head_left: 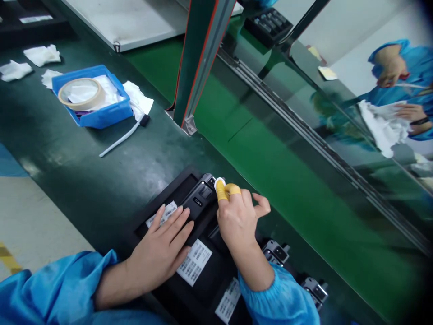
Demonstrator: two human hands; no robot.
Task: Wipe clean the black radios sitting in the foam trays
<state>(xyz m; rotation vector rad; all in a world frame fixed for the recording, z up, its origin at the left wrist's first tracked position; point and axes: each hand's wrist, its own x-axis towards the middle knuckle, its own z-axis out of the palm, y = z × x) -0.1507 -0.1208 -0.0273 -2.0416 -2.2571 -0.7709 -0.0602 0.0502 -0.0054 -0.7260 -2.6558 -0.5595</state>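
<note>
A black handheld device [194, 204] with a grey end lies in a dark tray [207, 289]. My left hand [158, 250] is spread flat, its fingertips on the device's lower part and beside a white barcode label [170, 210]. At the device's far end is my right hand [238, 219], with yellow covers on two fingers. Those fingers press a small white wipe [219, 182] against the grey end; its exact material cannot be made out. Near my left thumb lies a barcode sheet [195, 262]. Grey ends of more devices [276, 253] show past my right forearm.
On the green table stands a blue bin [106, 118] holding a tape roll [81, 94] and white cloths. Beside it lie a white-handled brush [123, 137] and crumpled cloths [42, 55]. A metal post [199, 67] rises behind. Across the glass partition, another person's hands hold white cloth [384, 124].
</note>
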